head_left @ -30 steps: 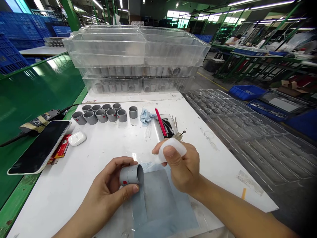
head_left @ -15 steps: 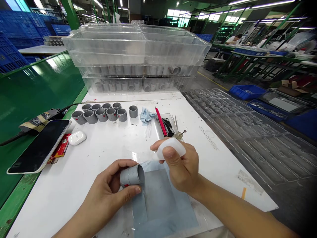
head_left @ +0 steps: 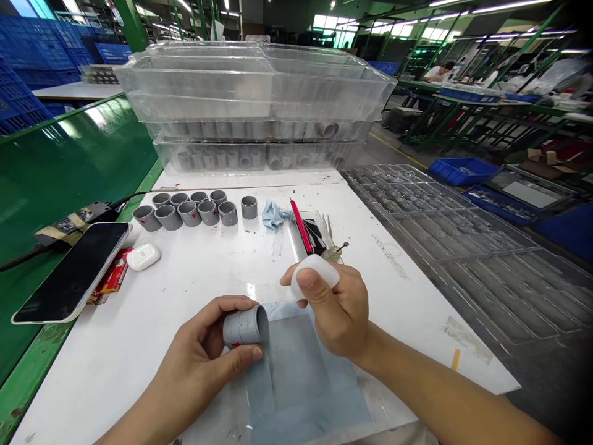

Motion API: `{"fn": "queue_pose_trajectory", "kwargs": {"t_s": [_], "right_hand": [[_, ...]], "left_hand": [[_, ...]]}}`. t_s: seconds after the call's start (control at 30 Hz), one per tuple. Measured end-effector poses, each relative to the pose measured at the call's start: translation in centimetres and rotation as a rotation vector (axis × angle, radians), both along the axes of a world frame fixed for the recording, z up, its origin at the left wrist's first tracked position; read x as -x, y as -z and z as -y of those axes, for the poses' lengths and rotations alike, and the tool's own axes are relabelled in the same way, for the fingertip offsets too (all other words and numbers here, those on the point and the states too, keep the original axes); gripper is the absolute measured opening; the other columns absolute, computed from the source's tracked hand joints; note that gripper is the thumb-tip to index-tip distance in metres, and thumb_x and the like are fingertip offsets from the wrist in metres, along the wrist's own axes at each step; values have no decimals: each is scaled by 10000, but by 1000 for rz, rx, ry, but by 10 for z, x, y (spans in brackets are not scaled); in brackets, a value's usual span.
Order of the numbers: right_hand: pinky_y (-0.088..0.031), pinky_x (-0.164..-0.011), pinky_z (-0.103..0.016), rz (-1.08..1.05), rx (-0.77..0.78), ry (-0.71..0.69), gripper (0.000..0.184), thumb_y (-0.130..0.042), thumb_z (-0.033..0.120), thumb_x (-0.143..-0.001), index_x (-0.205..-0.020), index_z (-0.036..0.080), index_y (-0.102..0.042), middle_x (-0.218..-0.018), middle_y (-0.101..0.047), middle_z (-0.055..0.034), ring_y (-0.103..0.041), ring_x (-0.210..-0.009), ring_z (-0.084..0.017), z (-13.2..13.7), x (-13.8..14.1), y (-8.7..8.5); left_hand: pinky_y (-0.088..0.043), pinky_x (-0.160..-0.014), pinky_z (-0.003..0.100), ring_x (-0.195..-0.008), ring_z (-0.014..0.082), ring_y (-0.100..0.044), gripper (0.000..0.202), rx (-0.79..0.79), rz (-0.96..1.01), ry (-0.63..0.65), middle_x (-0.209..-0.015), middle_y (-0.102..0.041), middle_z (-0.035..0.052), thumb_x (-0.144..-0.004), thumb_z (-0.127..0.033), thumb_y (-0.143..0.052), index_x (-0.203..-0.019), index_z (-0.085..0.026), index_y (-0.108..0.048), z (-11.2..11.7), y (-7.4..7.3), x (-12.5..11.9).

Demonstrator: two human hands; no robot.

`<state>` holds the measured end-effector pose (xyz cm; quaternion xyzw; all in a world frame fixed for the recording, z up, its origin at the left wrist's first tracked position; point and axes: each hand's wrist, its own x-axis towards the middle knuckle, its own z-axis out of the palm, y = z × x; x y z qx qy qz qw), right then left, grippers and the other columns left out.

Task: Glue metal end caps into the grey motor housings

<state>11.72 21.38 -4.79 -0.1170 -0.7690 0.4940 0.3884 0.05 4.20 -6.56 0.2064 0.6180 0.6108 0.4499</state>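
Note:
My left hand (head_left: 204, 352) is closed around a short grey tube (head_left: 244, 326), tilted so its open end faces right. A small red mark shows low on the tube's side. To the right and a little higher, my right hand (head_left: 340, 303) pinches a smooth white rounded piece (head_left: 319, 272) between thumb and fingers; its exact kind is unclear. The two held things are apart. Beneath both hands lies a light blue cloth (head_left: 301, 377) with a greyish middle. Several more grey tubes (head_left: 189, 214) stand upright in rows farther back on the white table (head_left: 199, 266).
Behind the tubes stand stacked clear plastic trays (head_left: 208, 93) holding more tubes. A crumpled blue cloth (head_left: 275, 216), a red pen-like tool (head_left: 301, 225) and tweezers (head_left: 328, 227) lie mid-table. At left are a phone (head_left: 69, 272) and a white earbud case (head_left: 143, 256). Empty moulded trays (head_left: 477, 266) lie at right.
My right hand has tipped slightly, and the white piece has shifted a little up and left. My left hand keeps its hold on the tube, nearly still.

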Motion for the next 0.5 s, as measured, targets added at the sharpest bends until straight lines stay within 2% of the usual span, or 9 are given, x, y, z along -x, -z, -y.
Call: {"fn": "queue_pose_trajectory", "kwargs": {"t_s": [0.13, 0.27, 0.43, 0.5], "right_hand": [[-413, -439, -260, 30, 50, -29, 468, -528, 496, -1014, -741, 157, -702, -514, -522, 7, -519, -468, -120, 1, -2, -2], [-435, -456, -254, 66, 198, -43, 493, -539, 538, -995, -723, 161, -702, -582, -587, -17, -537, -508, -124, 1, -3, -3], [-437, -495, -243, -9, 258, -12, 479, -538, 537, -1001, -746, 172, -714, -657, -645, -30, -555, -543, -111, -1, -4, -4], [-437, -496, -243, -24, 240, -14, 476, -535, 533, -1005, -754, 170, -715, -670, -651, -32, -554, -541, -107, -2, -4, -4]], "left_hand": [[-538, -719, 234, -953, 205, -638, 416, 22, -22, -22, -1146, -698, 23, -729, -289, -886, -1096, -268, -691, 0, -1, -2], [-518, -669, 223, -933, 210, -643, 421, 46, -54, -38, -1137, -708, 19, -713, -322, -899, -1088, -283, -712, 0, -1, -3], [-510, -924, 238, -1175, 229, -591, 312, -77, -104, -59, -1249, -667, 24, -721, -202, -877, -995, -299, -765, 1, 2, -1], [-504, -909, 220, -1196, 224, -580, 145, -96, -108, -24, -1265, -658, 44, -765, -207, -845, -876, -270, -776, 1, 2, 1]]}}
